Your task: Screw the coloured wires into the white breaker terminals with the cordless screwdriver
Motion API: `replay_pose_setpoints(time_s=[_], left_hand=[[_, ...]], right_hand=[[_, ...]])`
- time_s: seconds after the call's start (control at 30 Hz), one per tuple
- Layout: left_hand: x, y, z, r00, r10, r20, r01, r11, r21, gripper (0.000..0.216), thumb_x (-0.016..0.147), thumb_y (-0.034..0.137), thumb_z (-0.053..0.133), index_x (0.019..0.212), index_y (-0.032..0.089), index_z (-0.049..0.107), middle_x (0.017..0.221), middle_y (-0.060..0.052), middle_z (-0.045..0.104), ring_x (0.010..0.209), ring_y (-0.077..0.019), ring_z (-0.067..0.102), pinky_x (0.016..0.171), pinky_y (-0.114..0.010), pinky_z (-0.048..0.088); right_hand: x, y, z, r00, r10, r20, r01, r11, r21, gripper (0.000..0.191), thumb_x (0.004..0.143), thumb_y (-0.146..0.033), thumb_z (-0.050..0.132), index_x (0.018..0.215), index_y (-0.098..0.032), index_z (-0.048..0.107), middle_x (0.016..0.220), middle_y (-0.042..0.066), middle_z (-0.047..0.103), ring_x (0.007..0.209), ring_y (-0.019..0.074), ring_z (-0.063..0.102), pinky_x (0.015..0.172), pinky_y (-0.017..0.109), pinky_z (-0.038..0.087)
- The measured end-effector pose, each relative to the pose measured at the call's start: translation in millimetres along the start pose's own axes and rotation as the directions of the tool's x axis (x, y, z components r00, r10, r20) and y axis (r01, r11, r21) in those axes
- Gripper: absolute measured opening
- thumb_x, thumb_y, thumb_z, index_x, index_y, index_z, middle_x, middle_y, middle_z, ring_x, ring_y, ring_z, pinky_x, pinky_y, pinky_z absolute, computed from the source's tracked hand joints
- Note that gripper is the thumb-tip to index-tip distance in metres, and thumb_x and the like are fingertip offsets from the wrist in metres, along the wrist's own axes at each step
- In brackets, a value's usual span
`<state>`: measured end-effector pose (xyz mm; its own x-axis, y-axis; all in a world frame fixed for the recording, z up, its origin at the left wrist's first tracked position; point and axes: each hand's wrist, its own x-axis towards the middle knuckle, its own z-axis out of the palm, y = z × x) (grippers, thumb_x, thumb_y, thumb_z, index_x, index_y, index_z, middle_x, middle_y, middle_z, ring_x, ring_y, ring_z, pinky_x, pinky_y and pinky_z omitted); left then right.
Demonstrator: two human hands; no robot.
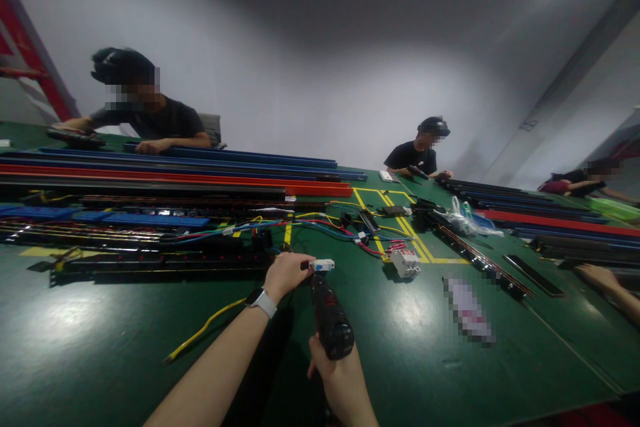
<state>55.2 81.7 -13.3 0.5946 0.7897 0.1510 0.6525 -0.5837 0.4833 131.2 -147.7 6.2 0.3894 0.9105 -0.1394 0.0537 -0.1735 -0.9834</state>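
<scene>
My left hand (287,275), with a watch on its wrist, is closed on one end of a small white block with a blue part (323,265). In my right hand (334,373) is a black cordless drill (332,323), gripped by its handle. The drill points away from me, its front end at the white block; whether the bit touches a screw is too small to tell. Just beyond my left hand lies a long black rail (165,268). A yellow wire (207,330) runs over the green table left of my wrist.
A white breaker-like block (405,263) with red wires lies to the right. Coloured cables (320,220) cross the middle. Long rails, one orange (320,188), line the back. Clear plastic bags (467,219) lie farther right. Co-workers sit across (160,113) and at the right.
</scene>
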Motion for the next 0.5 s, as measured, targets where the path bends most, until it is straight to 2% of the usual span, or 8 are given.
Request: replay_pose_setpoints(time_s=[0.17,0.4,0.5], left_hand=[[1.0,-0.9,0.9,1.000,0.005,-0.001,-0.005,1.000,0.008,0.034,0.088,0.048,0.061,0.118,0.041,0.076,0.113,-0.001,0.079,0.107,-0.0224,0.070,0.098,-0.031,0.049],[-0.5,1.4,-1.6,1.000,0.003,0.003,-0.003,1.000,-0.006,0.034,0.089,0.047,0.061,0.118,0.040,0.076,0.113,0.000,0.079,0.107,-0.0221,0.070,0.099,-0.031,0.048],[-1.4,2.7,-2.6,1.000,0.000,0.005,0.001,1.000,-0.014,0.034,0.089,0.047,0.061,0.118,0.039,0.076,0.114,0.000,0.078,0.108,-0.0222,0.069,0.097,-0.030,0.049]], right_hand=[[-1.3,-3.6,-0.3,1.000,-0.020,0.010,0.020,1.000,0.003,0.031,0.090,-0.036,0.060,0.112,-0.014,0.059,0.057,-0.003,0.061,0.056,0.0187,0.061,0.059,0.027,0.048],[-1.6,-4.9,-0.1,1.000,-0.005,-0.012,0.006,1.000,0.005,0.035,0.086,-0.044,0.066,0.107,-0.016,0.061,0.054,-0.004,0.059,0.055,0.0197,0.061,0.060,0.028,0.049],[0.3,-2.2,-0.3,1.000,0.003,0.005,-0.003,1.000,0.000,0.034,0.089,-0.041,0.062,0.111,-0.015,0.059,0.056,-0.004,0.060,0.054,0.0188,0.060,0.058,0.027,0.047]])
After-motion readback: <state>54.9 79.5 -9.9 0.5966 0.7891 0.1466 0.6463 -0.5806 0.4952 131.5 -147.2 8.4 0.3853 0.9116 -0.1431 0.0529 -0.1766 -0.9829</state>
